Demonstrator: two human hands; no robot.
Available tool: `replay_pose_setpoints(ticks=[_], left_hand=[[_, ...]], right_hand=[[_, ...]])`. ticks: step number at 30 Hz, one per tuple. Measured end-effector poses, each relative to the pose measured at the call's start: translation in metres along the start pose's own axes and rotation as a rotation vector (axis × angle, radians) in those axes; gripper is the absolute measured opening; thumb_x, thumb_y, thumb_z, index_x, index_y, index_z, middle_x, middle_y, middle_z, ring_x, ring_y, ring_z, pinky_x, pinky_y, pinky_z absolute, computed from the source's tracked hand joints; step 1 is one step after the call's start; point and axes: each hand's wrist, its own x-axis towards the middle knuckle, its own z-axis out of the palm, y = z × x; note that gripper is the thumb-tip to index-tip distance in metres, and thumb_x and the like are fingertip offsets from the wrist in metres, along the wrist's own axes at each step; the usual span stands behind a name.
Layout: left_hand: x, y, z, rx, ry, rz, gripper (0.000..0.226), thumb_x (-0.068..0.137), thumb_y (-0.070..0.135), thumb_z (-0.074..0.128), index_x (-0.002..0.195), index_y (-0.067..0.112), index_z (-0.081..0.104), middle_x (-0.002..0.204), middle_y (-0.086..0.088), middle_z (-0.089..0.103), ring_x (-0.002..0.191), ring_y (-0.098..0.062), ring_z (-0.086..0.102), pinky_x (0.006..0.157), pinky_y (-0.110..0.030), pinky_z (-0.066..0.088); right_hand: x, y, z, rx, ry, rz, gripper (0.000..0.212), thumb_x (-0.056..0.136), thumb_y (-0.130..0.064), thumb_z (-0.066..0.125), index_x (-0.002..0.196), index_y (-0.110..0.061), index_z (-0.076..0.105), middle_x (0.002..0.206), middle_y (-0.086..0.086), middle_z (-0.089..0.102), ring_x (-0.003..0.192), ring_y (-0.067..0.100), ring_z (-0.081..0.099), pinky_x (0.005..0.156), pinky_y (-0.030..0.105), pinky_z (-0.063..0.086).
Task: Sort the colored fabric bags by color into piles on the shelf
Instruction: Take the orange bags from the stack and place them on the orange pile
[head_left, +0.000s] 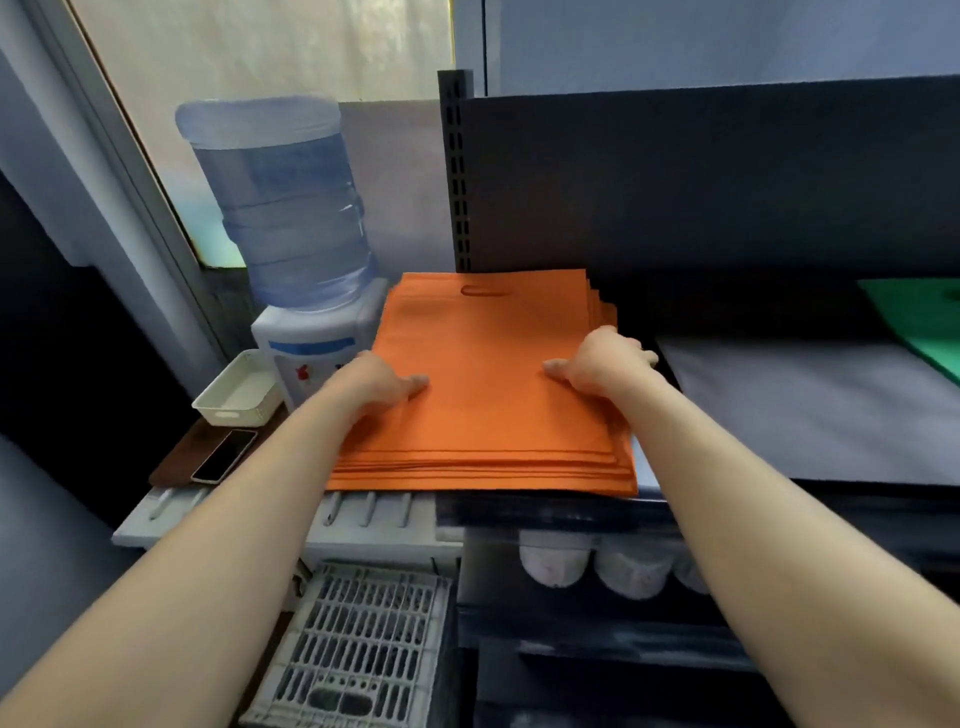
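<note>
A pile of several orange fabric bags (488, 384) lies flat at the left end of the shelf (779, 405), its near edge overhanging the shelf front. My left hand (382, 382) grips the pile's left edge, thumb on top. My right hand (602, 358) grips the right edge the same way, fingers curled around the side. A green bag (919, 322) lies at the far right of the same shelf, cut off by the frame edge.
A water dispenser (311, 332) with a large bottle stands left of the shelf post (456, 171). A white basket (239, 389) and a phone (224, 456) sit on the low ledge. A grey crate (358, 649) is below.
</note>
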Motion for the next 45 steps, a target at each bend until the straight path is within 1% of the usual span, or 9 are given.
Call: replay_pose_setpoints(ticks=[3,8,11,13,17,23,35,41,45], left_hand=[[0.006,-0.005,-0.006,-0.144,-0.057,0.039,0.065,0.082,0.049,0.065,0.125,0.003,0.05,0.122,-0.012,0.056,0.106,-0.03,0.053,0.089,-0.036,0.04],[0.007,-0.007,-0.012,-0.395,-0.143,-0.023,0.058,0.091,0.037,0.058,0.135,0.003,0.041,0.133,-0.015,0.048,0.118,-0.033,0.049,0.095,-0.041,0.039],[0.005,-0.006,-0.01,-0.365,-0.082,0.037,0.018,0.091,0.022,0.058,0.087,0.007,0.051,0.094,-0.009,0.056,0.078,-0.021,0.054,0.068,-0.03,0.043],[0.001,-0.003,-0.011,-0.368,0.0,0.065,0.023,0.089,0.018,0.059,0.075,0.009,0.042,0.078,-0.004,0.049,0.069,-0.019,0.049,0.059,-0.029,0.04],[-0.003,0.004,-0.019,-0.378,0.129,0.129,0.026,0.085,0.016,0.061,0.106,0.002,0.053,0.103,-0.013,0.059,0.087,-0.027,0.056,0.071,-0.034,0.045],[-0.016,0.029,-0.036,-0.498,0.356,0.328,0.051,0.094,0.017,0.054,0.134,0.0,0.028,0.135,-0.019,0.045,0.124,-0.034,0.045,0.1,-0.04,0.038],[-0.021,0.058,-0.035,-0.858,0.413,0.475,0.042,0.091,0.007,0.058,0.127,0.01,0.038,0.107,0.002,0.054,0.092,-0.014,0.056,0.076,-0.022,0.043],[-0.031,0.079,-0.048,-0.914,0.579,0.598,0.028,0.093,0.006,0.051,0.108,0.016,0.03,0.096,0.006,0.053,0.087,-0.019,0.056,0.078,-0.035,0.048],[-0.031,0.087,-0.06,-0.962,0.56,0.62,0.047,0.09,0.003,0.052,0.129,0.014,0.029,0.111,0.006,0.047,0.101,-0.014,0.051,0.088,-0.032,0.043]], right_hand=[[0.001,-0.003,0.002,0.119,-0.011,0.032,0.096,0.078,-0.052,0.068,0.143,0.003,0.023,0.138,0.021,0.04,0.123,0.037,0.044,0.096,0.043,0.045],[-0.005,-0.001,0.001,0.321,-0.057,0.074,0.056,0.082,-0.035,0.07,0.123,-0.002,0.052,0.117,0.017,0.058,0.103,0.033,0.059,0.086,0.039,0.049],[-0.012,-0.005,-0.001,0.309,-0.049,0.072,0.052,0.083,-0.03,0.07,0.123,-0.001,0.052,0.117,0.017,0.059,0.103,0.033,0.059,0.083,0.038,0.048],[-0.017,-0.009,-0.003,0.297,0.011,0.053,0.06,0.081,-0.028,0.072,0.128,0.001,0.047,0.123,0.018,0.056,0.107,0.034,0.058,0.087,0.038,0.049],[-0.022,-0.013,-0.014,0.37,0.154,-0.009,0.06,0.087,-0.021,0.066,0.134,-0.001,0.035,0.126,0.016,0.053,0.112,0.033,0.055,0.081,0.036,0.045],[-0.036,-0.017,-0.052,0.498,0.416,-0.333,0.042,0.09,-0.016,0.062,0.118,-0.004,0.035,0.106,0.009,0.057,0.099,0.028,0.058,0.086,0.041,0.049],[-0.02,-0.004,-0.087,0.798,0.514,-0.375,0.051,0.083,-0.014,0.068,0.123,-0.009,0.036,0.116,0.005,0.053,0.099,0.019,0.057,0.081,0.029,0.048],[-0.024,-0.015,-0.109,0.843,0.712,-0.47,0.05,0.084,-0.01,0.065,0.124,-0.008,0.035,0.117,0.005,0.053,0.098,0.017,0.056,0.082,0.026,0.045],[-0.018,-0.015,-0.131,0.859,0.57,-0.461,0.077,0.076,-0.014,0.069,0.136,-0.02,0.021,0.122,0.002,0.048,0.101,0.016,0.053,0.083,0.029,0.046]])
